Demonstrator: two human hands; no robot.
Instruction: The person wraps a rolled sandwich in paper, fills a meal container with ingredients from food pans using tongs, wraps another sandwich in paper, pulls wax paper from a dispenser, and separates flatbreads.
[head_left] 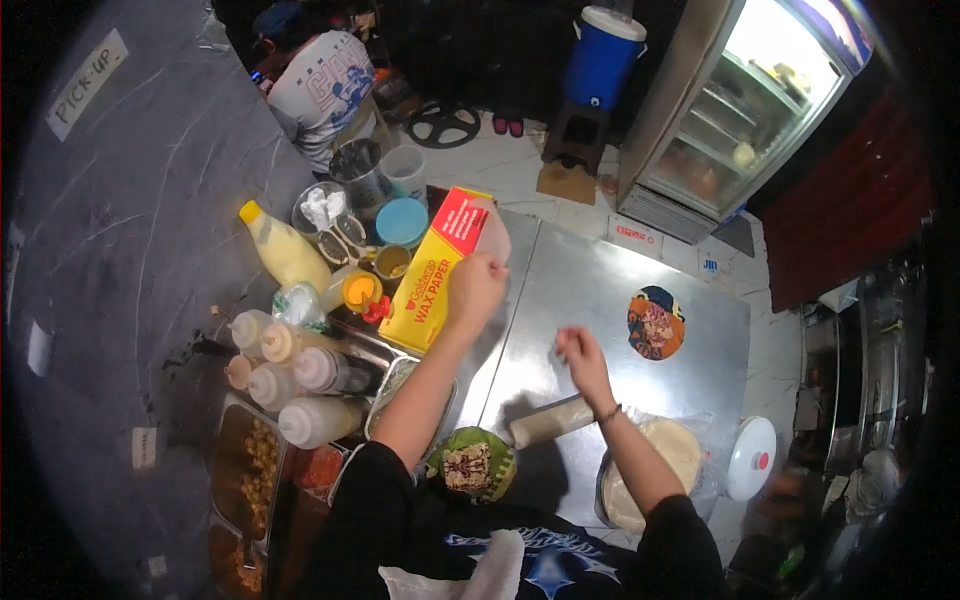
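My left hand [480,285] is closed on the end of a sheet of wax paper [494,232] at the right edge of a yellow and red wax paper box [430,285]. Over the steel table, my right hand [584,358] is held in the air with loosely curled fingers and nothing visible in it. Just below that hand lies a paper-wrapped roll [548,422]. A stack of round flatbreads [665,455] in clear plastic is partly hidden under my right forearm. Close to my body sits a green round piece with a patterned top [468,467].
Several squeeze bottles [310,423], a large yellow bottle [283,247] and food trays [245,470] crowd the left side. A round sticker [656,323] marks the steel table [580,270]. A white lid [750,458] lies right. Beyond are a person [325,95] and a lit fridge [740,110].
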